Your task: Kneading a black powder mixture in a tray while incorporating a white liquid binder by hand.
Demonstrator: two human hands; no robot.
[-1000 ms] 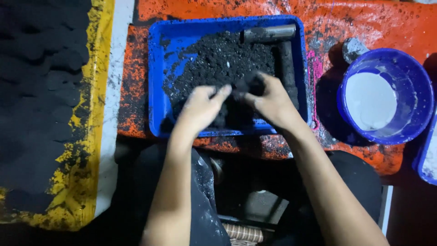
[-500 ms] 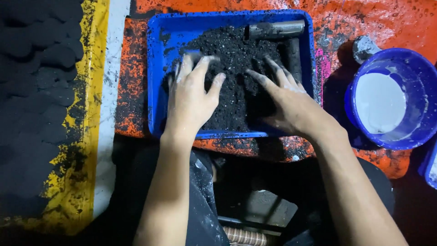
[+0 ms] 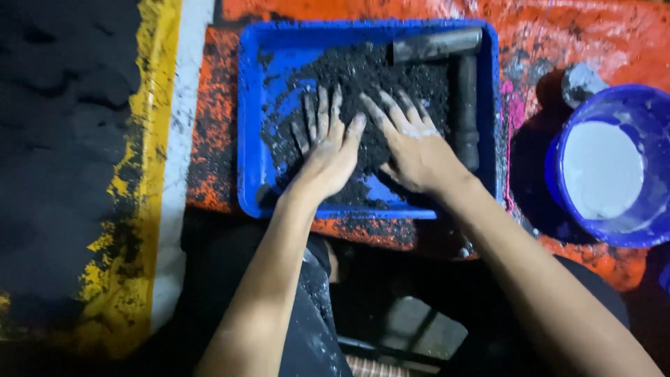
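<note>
Black grit [image 3: 363,77], coarse and crumbly, lies heaped in a blue tray [image 3: 250,139] that sits on an orange sheet [image 3: 209,167] spattered with the same dark stuff. Both hands press flat into the pile, side by side and nearly touching at the thumbs. On the left hand [image 3: 328,150] the fingers [image 3: 322,112] are spread wide and lie palm-down on the grit, smeared dark, holding nothing. On the right hand [image 3: 415,150] the fingers [image 3: 394,112] are likewise splayed and flat on the heap, with a pale dusting across the knuckles, and grip nothing.

Two dark cylinders rest in the tray's far right corner: one [image 3: 436,45] lies along the far wall, the other [image 3: 466,112] runs along the right wall, just beside the right hand. Bare blue floor of the tray shows at its left side and near its front edge.

Right of the tray, apart from it, stands a blue bucket [image 3: 558,174] holding a white liquid [image 3: 601,171]. A small grey lump [image 3: 581,82] sits just behind the bucket. To the left of the sheet run a white stripe [image 3: 183,139] and a yellow stripe [image 3: 143,174], then a dark surface.
</note>
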